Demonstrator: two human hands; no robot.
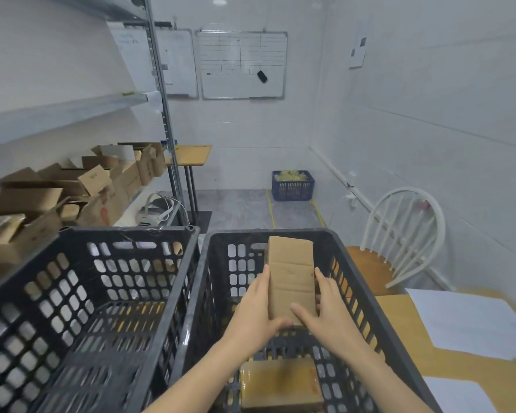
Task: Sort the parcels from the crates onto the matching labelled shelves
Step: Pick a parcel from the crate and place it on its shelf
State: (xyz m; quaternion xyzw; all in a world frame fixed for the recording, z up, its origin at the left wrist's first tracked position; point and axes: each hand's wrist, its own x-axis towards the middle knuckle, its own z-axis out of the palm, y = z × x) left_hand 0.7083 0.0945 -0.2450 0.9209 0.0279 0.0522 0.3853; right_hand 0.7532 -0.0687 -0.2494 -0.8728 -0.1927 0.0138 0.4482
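Two bare hands hold a long cardboard parcel point(291, 278) upright above the right black plastic crate point(358, 293), near its far wall. The left hand point(258, 308) wraps the parcel's left edge with fingers closed around its lower end, and the right hand point(322, 305) clasps the right edge, thumb across the front. A second taped parcel point(280, 383) lies in the same crate's near end; the left crate point(173, 293) stands just beside it, by a shelf point(57, 114) above stacked cardboard boxes point(72, 189).
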